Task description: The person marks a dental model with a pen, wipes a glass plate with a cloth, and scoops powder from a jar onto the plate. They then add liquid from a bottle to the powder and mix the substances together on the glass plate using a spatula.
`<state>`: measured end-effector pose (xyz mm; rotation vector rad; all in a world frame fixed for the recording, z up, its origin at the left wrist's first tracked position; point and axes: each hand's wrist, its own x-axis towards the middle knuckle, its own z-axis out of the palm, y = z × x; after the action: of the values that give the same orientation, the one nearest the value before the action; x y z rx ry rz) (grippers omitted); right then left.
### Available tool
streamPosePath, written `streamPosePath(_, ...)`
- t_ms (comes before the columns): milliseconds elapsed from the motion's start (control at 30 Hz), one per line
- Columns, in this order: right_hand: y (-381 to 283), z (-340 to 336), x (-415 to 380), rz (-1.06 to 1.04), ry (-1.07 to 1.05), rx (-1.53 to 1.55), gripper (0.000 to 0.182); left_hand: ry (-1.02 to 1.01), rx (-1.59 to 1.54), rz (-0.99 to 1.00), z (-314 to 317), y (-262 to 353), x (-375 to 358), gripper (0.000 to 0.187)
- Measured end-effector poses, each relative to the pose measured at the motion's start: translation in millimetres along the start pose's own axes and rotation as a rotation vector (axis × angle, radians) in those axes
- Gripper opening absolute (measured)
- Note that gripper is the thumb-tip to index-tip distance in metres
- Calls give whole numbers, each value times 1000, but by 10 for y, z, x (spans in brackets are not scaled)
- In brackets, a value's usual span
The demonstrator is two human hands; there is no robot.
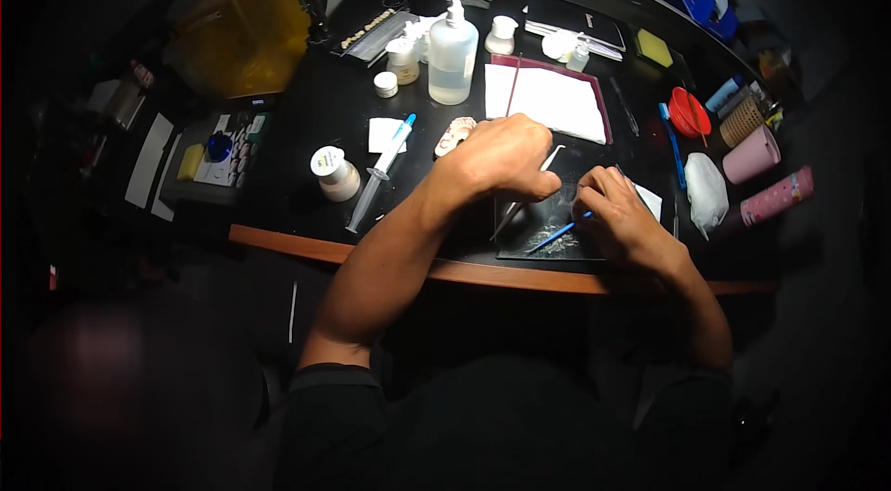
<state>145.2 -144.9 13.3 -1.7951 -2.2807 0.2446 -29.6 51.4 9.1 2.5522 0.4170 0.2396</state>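
My left hand point(506, 161) is closed around a slim metal instrument with a bent tip point(554, 158); its tapered end slants down toward the dark glass slab point(520, 245). Just to the right, my right hand point(622, 208) pinches a thin blue stick point(561, 232), whose lower end points at white smears on the slab. Whether the stick ends in a brush or a blade cannot be made out. Partly behind my left wrist lies a dental plaster model point(453, 135). Beyond my left hand, white paper point(561, 103) lies on a dark red tray point(603, 110).
At left are a syringe point(382, 177), a powder jar point(335, 174) and a clear pump bottle point(453, 55). On the right stand a red bowl point(687, 110), a blue toothbrush point(673, 148), a white bag point(706, 196) and a pink cup point(752, 157). The wooden table edge point(297, 244) runs in front.
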Motion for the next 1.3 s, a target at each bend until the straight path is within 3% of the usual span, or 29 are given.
streamPosePath(133, 12, -43, -26, -20, -4, -19, 18, 54, -15, -31, -37, 3, 8, 38)
streamPosePath(267, 52, -131, -116, -49, 145, 144, 26, 182, -133, 22, -5, -49, 29, 31)
streamPosePath(333, 5, -179, -188, 23, 318, 304, 40, 232, -262, 58, 10, -59, 74, 28)
streamPosePath(400, -5, -240, -328, 177, 471, 269, 42, 224, -313, 11, -43, -9, 69, 33)
streamPosePath(533, 291, -164, -671, 438, 853, 183, 23, 260, -325, 22, 20, -8, 63, 25)
streamPosePath(767, 533, 125, -1061, 789, 788, -2, 16, 294, -308, -27, 51, 119, 91, 27)
streamPosePath(867, 542, 188, -1065, 787, 773, 20, 16, 261, -419, -66, 140, 51, 114, 25)
streamPosePath(900, 596, 228, -1078, 769, 775, -9, 17, 324, -345, 41, 243, -26, 148, 18)
streamPosePath(1000, 619, 239, -1031, 654, 817, -109, 16, 353, -444, 134, 398, 35, 196, 19)
streamPosePath(1067, 408, 144, -874, 589, 850, 48, 14, 342, -549, 223, 448, 101, 206, 14)
streamPosePath(1267, -165, 260, -363, 460, 563, 938, 50, 326, -655, 302, 533, 297, 168, 17)
streamPosePath(1300, -192, 353, -279, 378, 590, 1079, 53, 335, -675, 320, 586, 296, 177, 18)
